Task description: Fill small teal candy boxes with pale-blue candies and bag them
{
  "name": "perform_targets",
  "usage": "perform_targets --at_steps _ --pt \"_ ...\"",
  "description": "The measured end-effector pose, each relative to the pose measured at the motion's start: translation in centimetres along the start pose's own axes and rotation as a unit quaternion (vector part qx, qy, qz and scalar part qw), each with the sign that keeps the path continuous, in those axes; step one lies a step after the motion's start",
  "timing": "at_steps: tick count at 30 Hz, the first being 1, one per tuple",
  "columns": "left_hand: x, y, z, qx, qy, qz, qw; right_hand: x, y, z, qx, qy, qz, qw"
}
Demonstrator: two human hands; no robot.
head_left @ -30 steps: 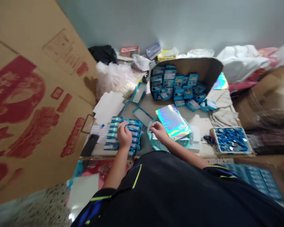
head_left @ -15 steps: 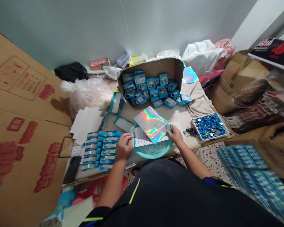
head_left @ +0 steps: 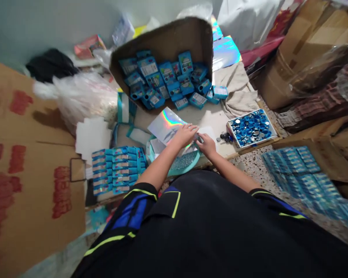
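Note:
A turquoise basin (head_left: pixel 188 168) of small pale beads sits at the table's front edge. Across its top lies a shiny rainbow-silver sheet (head_left: pixel 165 122), with paler sheets partly under it. My left hand (head_left: pixel 185 135) reaches over the sheet to the basin's right side, its fingers stretched out and almost meeting my right hand. Closed in a pinch at that rim, my right hand (head_left: pixel 207 146) has something small and dark at its fingertips, too blurred to name. Left of the basin stand rows of blue packets (head_left: pixel 118 168).
A tilted carton (head_left: pixel 165 40) spills blue boxes (head_left: pixel 168 77) behind the basin. To the right are a tray of blue-and-silver caps (head_left: pixel 253 127), a cloth (head_left: pixel 239 92) and small dark pieces (head_left: pixel 226 137). Tall cardboard (head_left: pixel 40 154) borders the left; bundled blue packs (head_left: pixel 301 173) lie low right.
My left hand has left the basin's left rim and crossed over the sheet to beside my right hand. My right hand stays by the right rim. The view has tilted downward.

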State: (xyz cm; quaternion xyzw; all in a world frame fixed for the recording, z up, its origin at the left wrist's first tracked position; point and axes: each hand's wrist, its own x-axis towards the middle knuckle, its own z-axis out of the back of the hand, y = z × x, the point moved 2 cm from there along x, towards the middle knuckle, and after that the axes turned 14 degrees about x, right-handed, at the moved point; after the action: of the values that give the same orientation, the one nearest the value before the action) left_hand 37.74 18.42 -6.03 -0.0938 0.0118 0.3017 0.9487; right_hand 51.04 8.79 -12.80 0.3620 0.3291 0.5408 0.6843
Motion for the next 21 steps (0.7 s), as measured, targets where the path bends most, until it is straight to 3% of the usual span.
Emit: perform_targets --at_steps 3,7,10,18,21 --pt "0.0 1.5 -1.5 0.017 0.024 -0.024 0.999 0.1 0.4 -0.5 -0.006 -0.002 0.018 1.0" --pt "-1.5 3.8 -2.7 0.008 0.01 -0.015 1.0 0.5 0.7 -0.6 -0.006 -0.005 0.026 1.0" --pt "-2.3 4.3 -3.1 0.004 0.0 -0.021 1.0 0.4 1.1 -0.4 -0.019 -0.007 0.013 1.0" --pt "-3.5 5.3 -1.9 0.09 -0.019 0.01 0.996 0.6 5.7 -2.6 -0.092 -0.066 -0.019 0.993" --pt "-4.3 6.4 -0.6 0.107 -0.013 0.013 0.994 0.8 6.9 -3.7 -0.092 -0.028 0.041 0.995"
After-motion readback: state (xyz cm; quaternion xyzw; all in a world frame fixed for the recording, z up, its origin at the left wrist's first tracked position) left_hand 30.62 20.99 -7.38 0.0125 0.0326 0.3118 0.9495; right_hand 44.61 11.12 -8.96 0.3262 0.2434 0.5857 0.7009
